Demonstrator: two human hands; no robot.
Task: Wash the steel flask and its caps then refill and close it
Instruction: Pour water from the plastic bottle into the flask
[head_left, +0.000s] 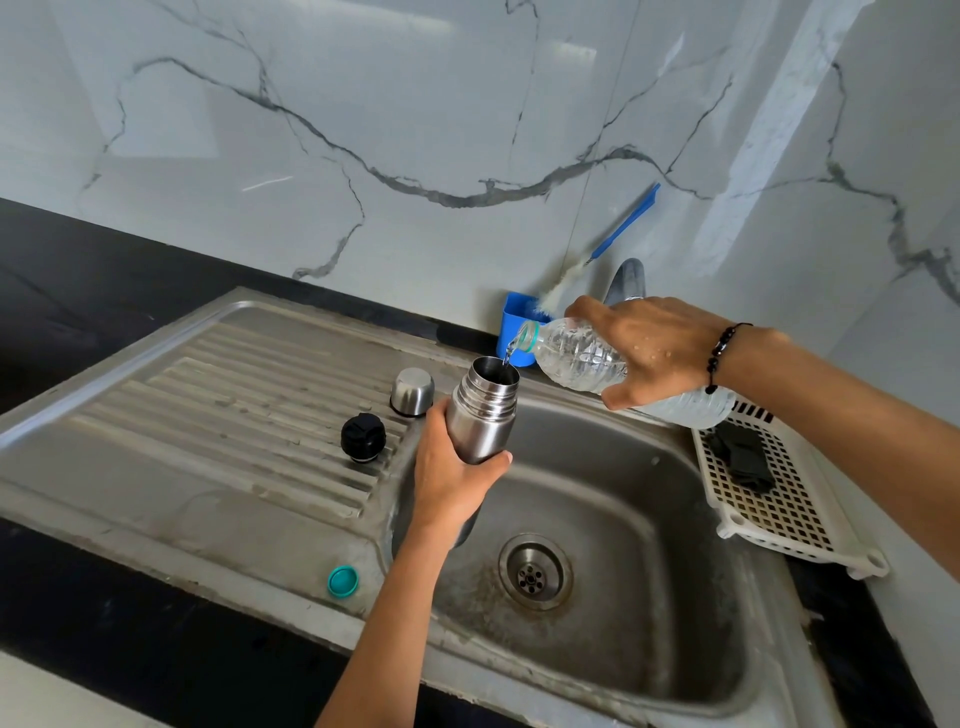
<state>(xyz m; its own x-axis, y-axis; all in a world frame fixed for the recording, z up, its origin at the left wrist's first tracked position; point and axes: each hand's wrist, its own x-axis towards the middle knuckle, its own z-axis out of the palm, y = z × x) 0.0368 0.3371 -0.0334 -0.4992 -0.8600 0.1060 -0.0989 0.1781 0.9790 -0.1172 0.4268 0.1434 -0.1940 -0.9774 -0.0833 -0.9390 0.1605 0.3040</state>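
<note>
Brushed-steel cylindrical flask (480, 415), frame centre: your left hand (449, 480) wraps its slick, wet, increasingly heavy body; right hand (652, 351) grips the tilted clear plastic bottle (582, 358).

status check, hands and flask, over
Left hand grips flask over sink. Right hand tips bottle, water running into flask mouth. Both caps off, on drainboard. Nothing in the way.

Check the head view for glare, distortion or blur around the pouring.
Head view: soft window glare on the marble wall; wide-angle bending of the sink rim; steel flask, plastic bottle and both hands are sharp; the water stream is thin and faint.
</note>
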